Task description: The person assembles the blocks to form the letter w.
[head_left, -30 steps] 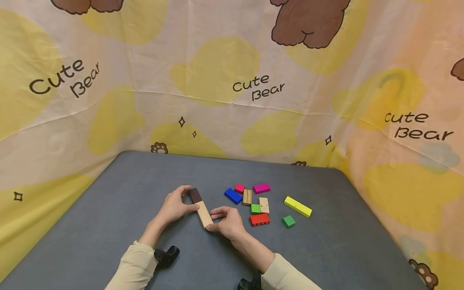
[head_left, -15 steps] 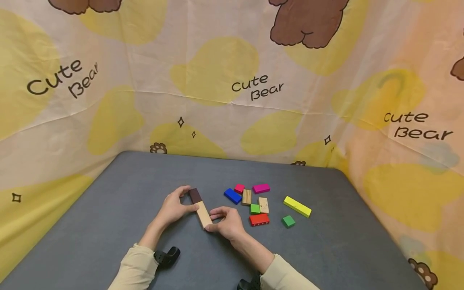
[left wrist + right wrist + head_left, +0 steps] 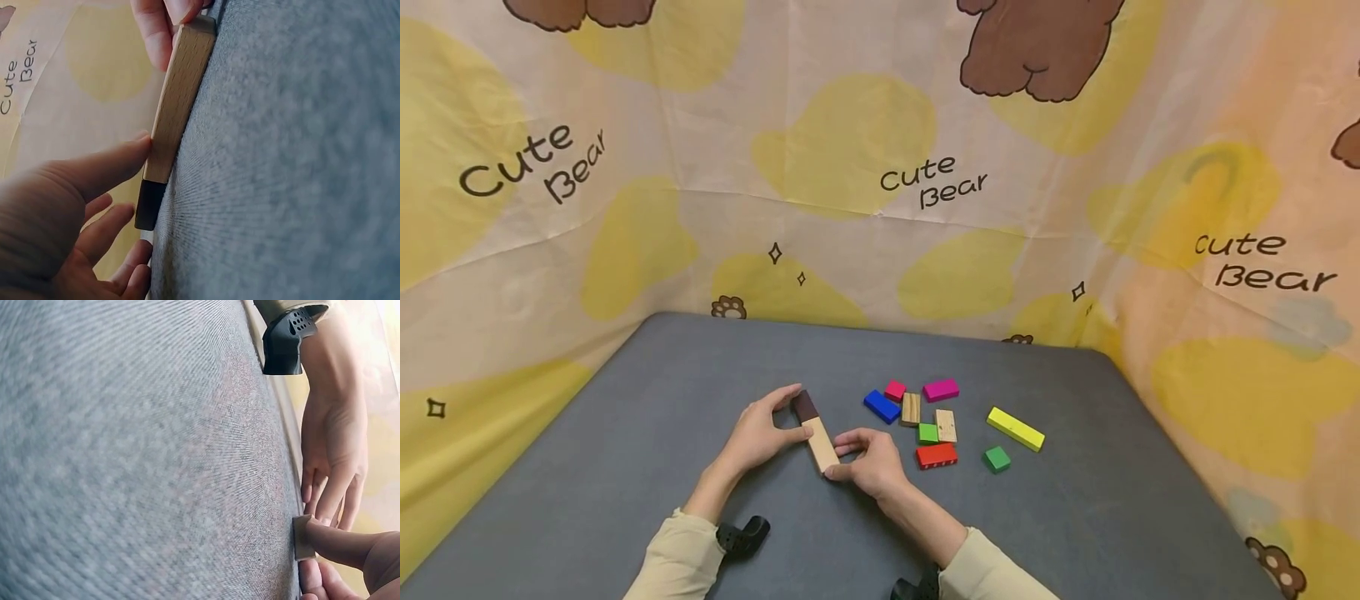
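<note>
A long light wooden block (image 3: 822, 445) lies on the grey table (image 3: 625, 433), with a dark brown block (image 3: 805, 406) butted against its far end. My left hand (image 3: 792, 410) curves loosely round the dark block. Its thumb tip touches the wooden block (image 3: 178, 94) near the joint, and its fingers (image 3: 109, 219) lie nearly straight beside the dark block (image 3: 150, 203). My right hand (image 3: 848, 460) pinches the near end of the wooden block (image 3: 303, 537) between thumb and fingers (image 3: 337, 540).
Several loose blocks lie to the right: blue (image 3: 882, 405), magenta (image 3: 942, 389), two wooden ones (image 3: 912, 407), red (image 3: 937, 454), green (image 3: 997, 457), yellow (image 3: 1016, 427). A printed fabric backdrop (image 3: 880, 183) walls the table on three sides.
My left hand's fingers have straightened a little at the dark block's far end. The blocks and my right hand have barely moved.
</note>
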`<state>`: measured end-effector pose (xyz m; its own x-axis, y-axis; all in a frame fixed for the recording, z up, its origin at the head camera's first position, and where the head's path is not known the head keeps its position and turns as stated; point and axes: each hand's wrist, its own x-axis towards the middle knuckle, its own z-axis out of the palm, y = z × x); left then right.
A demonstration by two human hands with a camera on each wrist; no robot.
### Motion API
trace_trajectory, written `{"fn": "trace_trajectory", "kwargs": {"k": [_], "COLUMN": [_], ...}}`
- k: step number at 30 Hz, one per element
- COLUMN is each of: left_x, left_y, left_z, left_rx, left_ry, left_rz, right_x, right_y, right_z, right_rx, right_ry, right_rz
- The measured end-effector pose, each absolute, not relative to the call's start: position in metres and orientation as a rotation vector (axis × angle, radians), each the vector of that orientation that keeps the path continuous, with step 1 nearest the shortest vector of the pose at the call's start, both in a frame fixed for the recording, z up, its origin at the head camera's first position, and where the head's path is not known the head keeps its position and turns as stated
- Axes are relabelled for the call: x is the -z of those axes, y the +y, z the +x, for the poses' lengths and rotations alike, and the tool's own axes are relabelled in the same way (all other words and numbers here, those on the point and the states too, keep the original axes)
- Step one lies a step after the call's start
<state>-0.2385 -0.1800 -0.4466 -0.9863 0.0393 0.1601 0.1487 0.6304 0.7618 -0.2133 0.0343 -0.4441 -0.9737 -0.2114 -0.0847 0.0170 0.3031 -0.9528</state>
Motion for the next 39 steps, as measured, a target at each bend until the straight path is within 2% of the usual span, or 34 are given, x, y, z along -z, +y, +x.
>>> {"fn": "trace_trajectory", "kwargs": {"k": [9,18,25,39], "left_x": [0.448,0.445,0.449,0.447], "left_y": [-0.18,-0.182,-0.18,-0.18], "left_z": [-0.238,-0.24,-0.24,-0.24], "left_rx": [1.3,1.294,1.3,1.285], "left_ry": [-2.72,-2.752,-2.766,-2.77], "left_rz": [-0.183,-0.158,-0.132,-0.15], "right_x": [0.435,0.41,0.403,0.414], "right_y": [0.046,0.111,0.155,0.19], "right_z": [-0.222,-0.268,-0.296,-0.299], "right_rx": [1.737,1.7,1.603,1.521], "right_ry": [2.254,2.299,2.347,2.352], "right_rz": [-0.178,-0.481,-0.597,-0.557]}}
